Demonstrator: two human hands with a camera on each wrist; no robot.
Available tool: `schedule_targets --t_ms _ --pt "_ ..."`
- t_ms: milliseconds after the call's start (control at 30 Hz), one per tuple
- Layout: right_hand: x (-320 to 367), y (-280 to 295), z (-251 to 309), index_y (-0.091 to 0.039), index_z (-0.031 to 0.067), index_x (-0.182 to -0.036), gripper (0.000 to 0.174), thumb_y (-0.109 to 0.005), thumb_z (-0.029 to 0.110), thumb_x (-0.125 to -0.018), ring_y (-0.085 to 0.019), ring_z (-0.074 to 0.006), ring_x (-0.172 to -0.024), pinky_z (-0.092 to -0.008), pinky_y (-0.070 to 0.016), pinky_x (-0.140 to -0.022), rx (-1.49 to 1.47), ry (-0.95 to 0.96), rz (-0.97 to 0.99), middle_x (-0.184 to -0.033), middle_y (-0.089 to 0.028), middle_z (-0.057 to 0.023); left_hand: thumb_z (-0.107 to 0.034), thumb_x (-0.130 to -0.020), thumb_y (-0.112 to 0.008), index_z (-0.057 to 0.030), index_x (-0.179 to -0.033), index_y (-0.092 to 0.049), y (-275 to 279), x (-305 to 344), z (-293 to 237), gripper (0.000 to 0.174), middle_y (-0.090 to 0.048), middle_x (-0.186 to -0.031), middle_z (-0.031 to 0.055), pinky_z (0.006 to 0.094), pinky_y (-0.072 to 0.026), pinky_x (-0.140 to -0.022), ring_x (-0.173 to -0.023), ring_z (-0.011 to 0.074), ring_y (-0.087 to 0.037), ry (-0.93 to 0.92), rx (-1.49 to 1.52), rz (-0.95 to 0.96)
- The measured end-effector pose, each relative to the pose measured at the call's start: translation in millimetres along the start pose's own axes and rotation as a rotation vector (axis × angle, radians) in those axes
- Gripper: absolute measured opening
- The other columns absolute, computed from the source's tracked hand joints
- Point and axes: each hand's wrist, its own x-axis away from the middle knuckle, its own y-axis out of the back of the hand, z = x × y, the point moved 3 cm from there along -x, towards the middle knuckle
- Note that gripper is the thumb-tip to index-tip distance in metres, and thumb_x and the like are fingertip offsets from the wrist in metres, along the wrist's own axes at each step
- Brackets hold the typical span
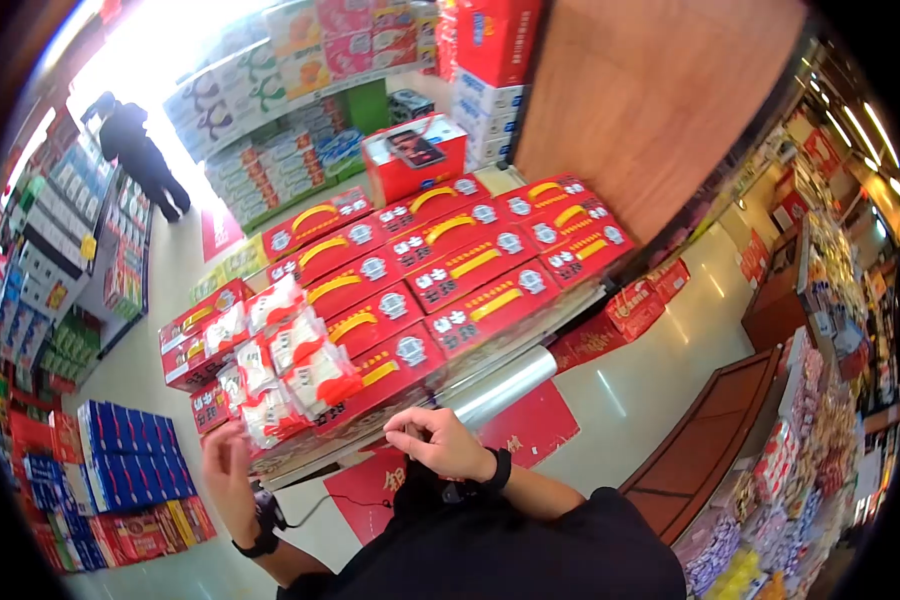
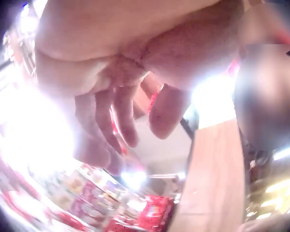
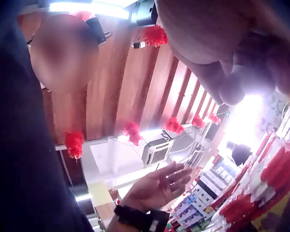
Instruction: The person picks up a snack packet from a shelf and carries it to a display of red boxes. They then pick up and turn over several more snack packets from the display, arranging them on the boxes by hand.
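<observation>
Red-and-white plastic packets (image 1: 300,355) lay in a loose heap on the left front of a display of red cartons (image 1: 455,265) with yellow handles. From my remote seat I took the scene from the left. Blue cartons (image 1: 140,455) stood stacked on the floor, probably to save space along the aisle. Next came the left hand (image 1: 228,485), palm up and fingers loosely spread, just beside the heap; it held nothing that I could see. The packets themselves overlapped, some tilted, likely because such soft bags would not stack squarely. The red cartons, by contrast, sat in tight rows, handles up, presumably for easy lifting. Behind them, a taller red box (image 1: 420,180) rose above the rows.

To the right of the heap, before the front row, was the right hand (image 1: 440,445), its fingers bent inward; I could not tell whether they enclosed something small. Farther right, a shiny tube-like form (image 1: 505,385) lay along the display's edge, its nature unclear to me.

Glare washed out much of my left wrist view, while my right wrist view cut the packets off at its edge. The packets' lettering was too small to read.
</observation>
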Motion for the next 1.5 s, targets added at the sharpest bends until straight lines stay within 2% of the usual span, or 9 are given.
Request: schedule_targets --t_ms 67,267,400,567,800,1100,1300,1400,1500 --pt "25.2 19.2 6.3 -0.064 0.0017 -0.099 0.013 -0.065 0.012 -0.09 -0.042 -0.0017 -0.056 -0.0215 -0.0357 -0.051 0.052 -0.103 -0.003 -0.061 -0.05 0.0043 -0.004 -0.092 -0.054 0.0022 -0.106 -0.058 -31.0 32.0 -16.3 0.015 -0.063 -0.105 0.0109 0.0253 -0.0471 -0.081 -0.09 0.0132 -0.059 0.096 0.111 0.222" --pt "112.3 86.8 22.9 -0.063 -0.0003 -0.101 0.017 -0.062 0.014 -0.093 -0.056 -0.004 -0.062 -0.0215 -0.043 -0.055 0.149 0.031 -0.098 -0.069 -0.061 -0.0015 -0.006 -0.093 -0.055 0.0022 -0.106 -0.058 -181.0 98.4 -28.4 0.016 -0.066 -0.102 0.0087 0.0241 -0.0483 -0.079 -0.089 0.0119 -0.061 0.158 0.268 0.649" --pt "192.5 146.7 33.7 -0.063 -0.0002 -0.1 0.019 -0.062 0.017 -0.092 -0.052 -0.005 -0.051 -0.0233 -0.0413 -0.046 0.147 0.037 -0.336 -0.067 -0.059 -0.0004 -0.007 -0.094 -0.053 0.0037 -0.107 -0.055 -272.6 138.3 -32.3 0.017 -0.064 -0.104 0.0153 0.0277 -0.0506 -0.078 -0.089 0.0176 -0.063 0.388 0.789 1.005" --pt "291.8 209.1 51.5 -0.064 -0.0007 -0.099 0.018 -0.063 0.016 -0.091 -0.051 -0.005 -0.056 -0.0239 -0.041 -0.05 0.136 -0.005 -0.737 -0.067 -0.059 -0.0003 -0.01 -0.094 -0.056 0.0034 -0.11 -0.056 -388.8 181.5 -78.8 0.022 -0.064 -0.104 0.0132 0.0291 -0.0476 -0.083 -0.091 0.0172 -0.063 0.098 0.461 1.315" --pt "383.0 251.1 32.6 -0.063 -0.0007 -0.099 0.017 -0.062 0.015 -0.093 -0.052 -0.0036 -0.066 -0.0222 -0.0426 -0.057 0.045 0.089 -1.149 -0.072 -0.061 -0.0004 -0.01 -0.095 -0.057 -0.0004 -0.111 -0.056 -513.6 289.8 -120.2 0.019 -0.064 -0.104 0.0068 0.0276 -0.0481 -0.085 -0.095 0.0141 -0.061 0.123 0.252 1.956" --pt "444.3 354.9 33.8 -0.061 -0.0022 -0.099 0.017 -0.06 0.014 -0.094 -0.054 -0.0058 -0.068 -0.0243 -0.0449 -0.06 -0.001 0.213 -1.423 -0.075 -0.063 -0.0025 -0.01 -0.093 -0.059 0.0007 -0.106 -0.057 -651.6 357.6 -154.8 0.017 -0.064 -0.098 0.0082 0.0288 -0.0469 -0.086 -0.091 0.0154 -0.06 0.155 0.283 2.167" --pt "478.0 442.0 69.8 -0.06 -0.0039 -0.105 0.02 -0.057 0.008 -0.09 -0.065 -0.018 -0.069 -0.032 -0.0496 -0.062 0.225 -0.041 -1.486 -0.079 -0.068 -0.0142 -0.009 -0.094 -0.057 0.0002 -0.103 -0.057 -752.8 395.8 -187.9 0.012 -0.062 -0.097 0.0043 0.0265 -0.0456 -0.085 -0.091 0.0116 -0.057 0.05 0.112 2.309" --pt "499.5 483.7 62.5 -0.06 -0.0022 -0.106 0.021 -0.058 0.01 -0.089 -0.064 -0.0188 -0.066 -0.0327 -0.0491 -0.061 0.341 -0.108 -1.576 -0.077 -0.067 -0.0135 -0.008 -0.094 -0.058 -0.0002 -0.104 -0.057 -806.7 418.4 -192.8 0.013 -0.062 -0.098 0.0039 0.0255 -0.0454 -0.085 -0.091 0.0103 -0.057 0.104 0.127 2.369" --pt "535.6 515.5 37.7 -0.06 0.0001 -0.106 0.023 -0.061 0.013 -0.088 -0.061 -0.0183 -0.062 -0.0316 -0.0472 -0.058 0.348 -0.201 -1.744 -0.074 -0.065 -0.0119 -0.007 -0.093 -0.06 -0.0007 -0.107 -0.056 -849.9 435.2 -194.4 0.016 -0.062 -0.098 0.0034 0.0239 -0.0456 -0.082 -0.09 0.0088 -0.056 -0.064 0.151 2.288"
